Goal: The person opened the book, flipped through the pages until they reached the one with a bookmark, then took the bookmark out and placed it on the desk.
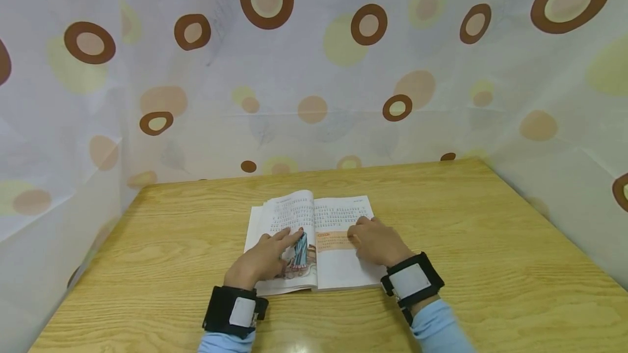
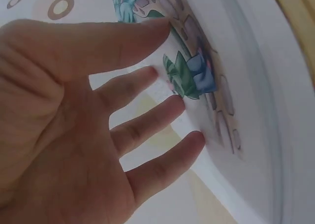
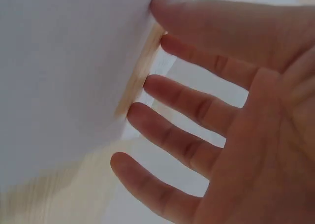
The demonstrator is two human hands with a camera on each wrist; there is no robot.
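Observation:
An open book [image 1: 338, 268] lies on the wooden table, its left page bulging up toward the spine. Printed text and a picture of a figure in a blue striped dress [image 1: 300, 252] show on that page; the right page carries text and an orange box. My left hand [image 1: 262, 257] rests on the left page with fingers spread, and its fingertips touch the paper around the picture in the left wrist view. On the outer part of the right page lies my right hand [image 1: 380, 241], fingers extended, thumb and fingertips against the paper in the right wrist view.
The wooden table [image 1: 490, 266] stretches out around the book. Behind it and at both sides hangs a pale sheet [image 1: 294, 70] with brown, yellow and peach ovals. Black straps with white patches circle both wrists, above light blue sleeves [image 1: 441, 328].

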